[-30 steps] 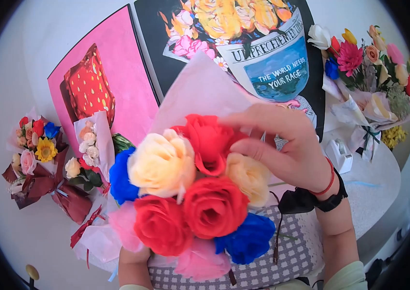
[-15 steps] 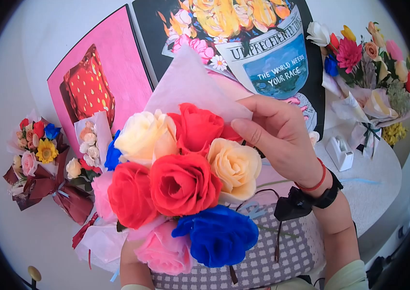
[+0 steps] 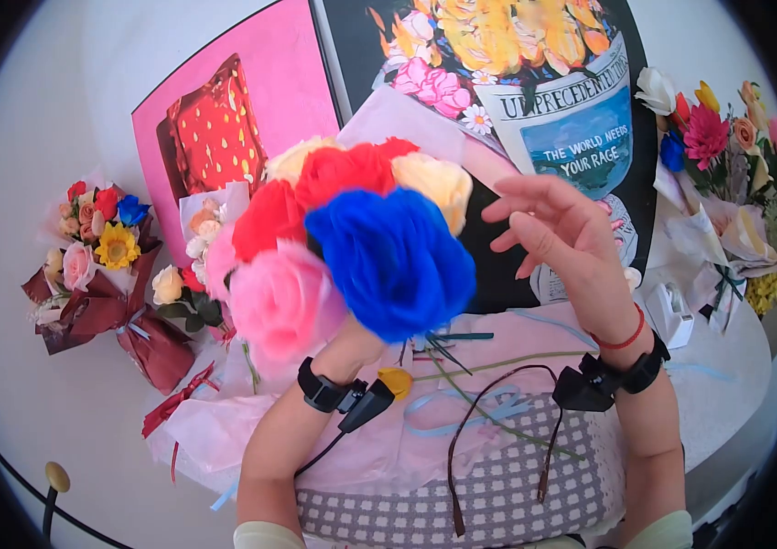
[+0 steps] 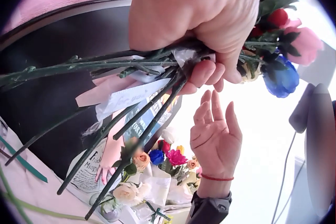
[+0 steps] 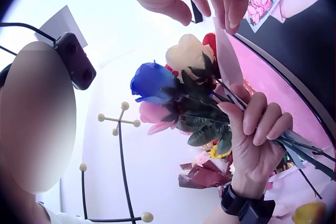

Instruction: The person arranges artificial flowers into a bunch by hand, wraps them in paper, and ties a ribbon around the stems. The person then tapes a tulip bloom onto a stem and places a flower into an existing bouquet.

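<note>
My left hand (image 5: 257, 134) grips a bunch of artificial roses by its green stems (image 4: 68, 68), which fan out below the fist. In the head view a blue rose (image 3: 398, 261) and a pink rose (image 3: 283, 297) face me, with red roses (image 3: 269, 220) and a cream rose (image 3: 439, 188) behind them. The flowers hide most of that hand there. A pale pink wrapping sheet (image 3: 407, 123) stands up behind the blooms. A white slip with handwriting (image 4: 131, 98) hangs among the stems. To the right of the flowers, my right hand (image 3: 567, 238) is raised, fingers loosely bent, holding nothing.
Pink paper (image 3: 361, 448), a blue ribbon (image 3: 434, 421), a yellow tulip (image 3: 395, 382) and loose stems lie on the table. Wrapped bouquets stand left (image 3: 146, 343) and right (image 3: 727, 229). A white tape dispenser (image 3: 669, 316) sits at right. Paintings (image 3: 571, 137) lean behind.
My right hand has let go of the wrapping sheet's edge and moved off to the right. The bunch has turned and risen, bringing the blue rose to the front and uncovering the left wrist.
</note>
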The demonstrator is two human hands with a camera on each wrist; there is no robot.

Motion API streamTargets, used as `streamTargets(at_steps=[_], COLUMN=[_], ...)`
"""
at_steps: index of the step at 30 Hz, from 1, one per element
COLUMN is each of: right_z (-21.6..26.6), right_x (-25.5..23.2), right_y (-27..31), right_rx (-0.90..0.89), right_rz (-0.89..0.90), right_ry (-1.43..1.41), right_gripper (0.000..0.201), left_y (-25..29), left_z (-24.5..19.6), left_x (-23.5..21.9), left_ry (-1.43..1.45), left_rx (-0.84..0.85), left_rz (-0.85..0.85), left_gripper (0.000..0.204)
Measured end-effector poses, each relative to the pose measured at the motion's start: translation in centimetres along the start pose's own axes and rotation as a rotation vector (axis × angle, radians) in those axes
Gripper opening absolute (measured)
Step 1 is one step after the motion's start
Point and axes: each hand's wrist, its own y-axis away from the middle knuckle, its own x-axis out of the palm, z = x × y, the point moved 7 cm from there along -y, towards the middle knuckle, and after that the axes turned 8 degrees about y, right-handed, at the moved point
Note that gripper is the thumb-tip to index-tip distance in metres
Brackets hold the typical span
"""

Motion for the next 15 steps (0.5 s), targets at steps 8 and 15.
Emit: streamTargets(at_steps=[8, 15], right_z=[-2.8, -4.8], right_x=[1.8, 5.0], right_y=[0.1, 1.1], right_rx=[0.192, 0.104], right_rz=[0.206, 0.322], right_ry=[0.122, 0.172], right_gripper=[0.021, 0.016], left_y=[-0.4, -0.3], left_z=[-2.3, -3.8], left_x=[0.5, 0.7], left_ry=[0.194, 0.253], left_rx=[0.062, 0.114], left_rz=[-0.107, -0.035], left_gripper=[0.04, 0.038])
